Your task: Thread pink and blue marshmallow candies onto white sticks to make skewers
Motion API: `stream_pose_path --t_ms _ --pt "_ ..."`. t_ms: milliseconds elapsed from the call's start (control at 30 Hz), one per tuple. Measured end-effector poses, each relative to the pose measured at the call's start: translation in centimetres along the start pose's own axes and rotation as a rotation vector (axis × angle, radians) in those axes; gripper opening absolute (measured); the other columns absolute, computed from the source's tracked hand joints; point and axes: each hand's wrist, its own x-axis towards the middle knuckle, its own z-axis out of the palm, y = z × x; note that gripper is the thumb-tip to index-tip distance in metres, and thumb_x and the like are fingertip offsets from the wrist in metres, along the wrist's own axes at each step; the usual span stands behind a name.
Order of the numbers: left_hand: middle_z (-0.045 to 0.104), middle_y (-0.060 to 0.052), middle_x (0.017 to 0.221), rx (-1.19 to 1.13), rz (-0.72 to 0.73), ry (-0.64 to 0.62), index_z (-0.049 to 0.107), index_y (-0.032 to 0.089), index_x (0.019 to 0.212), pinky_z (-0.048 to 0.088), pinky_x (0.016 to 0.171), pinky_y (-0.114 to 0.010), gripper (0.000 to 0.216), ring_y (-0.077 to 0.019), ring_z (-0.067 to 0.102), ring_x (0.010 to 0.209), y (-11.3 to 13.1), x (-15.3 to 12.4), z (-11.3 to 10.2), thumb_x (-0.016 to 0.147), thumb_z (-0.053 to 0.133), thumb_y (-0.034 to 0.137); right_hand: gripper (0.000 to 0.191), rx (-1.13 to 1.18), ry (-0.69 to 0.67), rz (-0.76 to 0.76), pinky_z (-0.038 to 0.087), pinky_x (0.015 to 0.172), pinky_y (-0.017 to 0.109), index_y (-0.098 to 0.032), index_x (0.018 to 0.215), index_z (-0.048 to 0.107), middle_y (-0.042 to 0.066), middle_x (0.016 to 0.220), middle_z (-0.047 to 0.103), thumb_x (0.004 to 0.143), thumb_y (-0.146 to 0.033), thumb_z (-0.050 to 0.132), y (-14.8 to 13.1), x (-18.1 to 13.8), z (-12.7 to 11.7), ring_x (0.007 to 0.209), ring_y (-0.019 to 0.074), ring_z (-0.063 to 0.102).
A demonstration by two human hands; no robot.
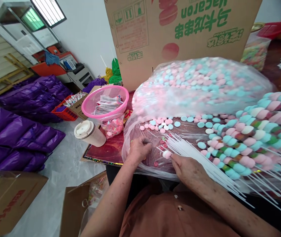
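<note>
My right hand (188,169) is closed on a marshmallow skewer; a pink-and-white marshmallow (166,154) sits at its fingertips, with a thin stick tip poking out to the left. My left hand (140,149) is over the plastic sheet to the left, its fingers curled together; whatever they pinch is too small to make out. Between the hands lie a few small dark-red ring candies (156,163). A bundle of white sticks (192,151) rests just beyond my right hand. Loose pink, blue and white marshmallows (162,123) are scattered past my fingers.
A big clear bag of marshmallows (204,82) stands before a large carton (140,65). Finished skewers (254,135) are piled at right. At left are a pink basket (86,110) of packets, a lidded cup (94,136) and purple bags (14,138) on the floor.
</note>
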Motion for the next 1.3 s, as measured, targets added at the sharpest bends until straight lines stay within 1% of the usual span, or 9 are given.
stream_pose_path --t_ms 233,400,500,600,700,800,900,1133,1300 --pt "0.065 0.0 0.064 -0.458 -0.065 0.086 0.063 0.014 0.075 0.051 0.055 -0.022 0.012 -0.0121 0.062 0.059 0.1 -1.6 1.1 0.064 0.058 0.018 0.024 -0.026 0.004 -0.008 0.02 0.047 0.027 -0.021 0.091 0.059 0.005 0.074 0.068 0.089 -0.023 0.035 -1.1 0.2 -0.7 0.066 0.0189 0.063" --pt "0.064 0.002 0.059 -0.577 -0.066 0.108 0.065 0.015 0.071 0.047 0.05 -0.02 0.013 -0.0103 0.057 0.052 0.7 -3.0 3.0 0.06 0.059 0.016 0.025 -0.078 0.012 -0.005 0.024 0.047 0.026 -0.02 0.092 0.06 0.007 0.071 0.068 0.088 -0.018 0.035 -1.7 -0.4 -0.9 0.063 0.0196 0.064" --pt "0.065 0.0 0.062 -0.596 0.019 0.084 0.066 0.015 0.07 0.047 0.055 -0.021 0.011 -0.0108 0.058 0.056 1.1 -4.1 3.7 0.062 0.059 0.015 0.027 -0.066 0.08 -0.006 0.026 0.047 0.025 -0.018 0.092 0.06 0.008 0.07 0.068 0.087 -0.018 0.033 -1.1 -0.4 0.1 0.06 0.0196 0.063" --pt "0.068 -0.002 0.075 -0.448 0.139 0.079 0.067 0.016 0.082 0.048 0.065 -0.022 0.017 -0.0121 0.059 0.066 0.8 -4.0 2.1 0.068 0.058 0.018 0.027 0.115 0.122 -0.052 0.031 0.051 0.024 -0.017 0.087 0.06 0.006 0.07 0.067 0.087 -0.02 0.033 0.3 -0.1 1.1 0.061 0.0169 0.061" --pt "0.068 -0.002 0.084 -0.049 0.111 0.15 0.065 0.019 0.097 0.047 0.069 -0.025 0.027 -0.0134 0.06 0.069 0.2 -2.8 -0.8 0.073 0.053 0.018 0.03 0.261 0.14 -0.052 0.033 0.052 0.023 -0.018 0.084 0.06 0.005 0.064 0.063 0.087 -0.026 0.031 1.4 0.1 1.5 0.056 0.0157 0.056" --pt "0.066 -0.003 0.099 0.344 0.16 0.012 0.066 0.023 0.096 0.045 0.079 -0.028 0.025 -0.0172 0.06 0.086 0.4 -1.8 -2.1 0.075 0.051 0.019 0.033 0.286 0.118 -0.03 0.03 0.05 0.024 -0.019 0.089 0.061 0.003 0.058 0.058 0.086 -0.03 0.03 1.7 0.1 1.5 0.051 0.0157 0.05" --pt "0.062 -0.008 0.107 0.539 0.164 -0.081 0.066 0.021 0.09 0.044 0.082 -0.034 0.021 -0.0224 0.059 0.093 0.8 -1.7 -1.2 0.078 0.048 0.023 0.033 0.297 0.094 -0.037 0.029 0.05 0.024 -0.02 0.085 0.061 0.002 0.057 0.057 0.086 -0.031 0.03 1.6 -0.1 1.5 0.051 0.0153 0.049" --pt "0.065 -0.008 0.086 0.497 0.159 -0.058 0.064 0.019 0.082 0.045 0.072 -0.032 0.017 -0.0219 0.061 0.081 -0.3 -1.6 0.0 0.077 0.048 0.024 0.03 0.258 0.025 -0.054 0.028 0.052 0.023 -0.02 0.078 0.059 0.001 0.061 0.06 0.087 -0.027 0.031 0.9 -0.4 1.2 0.056 0.0142 0.051" --pt "0.067 -0.004 0.078 0.368 0.148 0.027 0.062 0.019 0.097 0.045 0.065 -0.026 0.025 -0.0165 0.06 0.072 -0.9 -1.8 0.4 0.076 0.049 0.022 0.027 0.157 0.019 -0.054 0.026 0.053 0.024 -0.019 0.079 0.059 0.004 0.069 0.066 0.088 -0.024 0.034 -0.1 -0.1 1.1 0.062 0.0141 0.056"
